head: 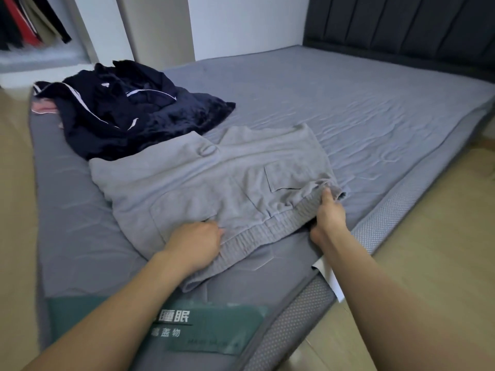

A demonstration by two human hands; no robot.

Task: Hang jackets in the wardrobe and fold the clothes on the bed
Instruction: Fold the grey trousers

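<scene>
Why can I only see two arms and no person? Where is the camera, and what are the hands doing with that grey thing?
The camera sits on the person's head and looks down, so you see just their arms, as if through their eyes. There is only this one picture. In front is a bed with a grey cover. On it lie grey shorts, spread flat. The left hand grips the stretchy waistband near its middle, and the right hand pinches the waistband's corner. Behind the shorts sits a crumpled pile of dark blue clothes with white stripes, waiting to be sorted. In the far corner, clothes hang in a wardrobe.
</scene>
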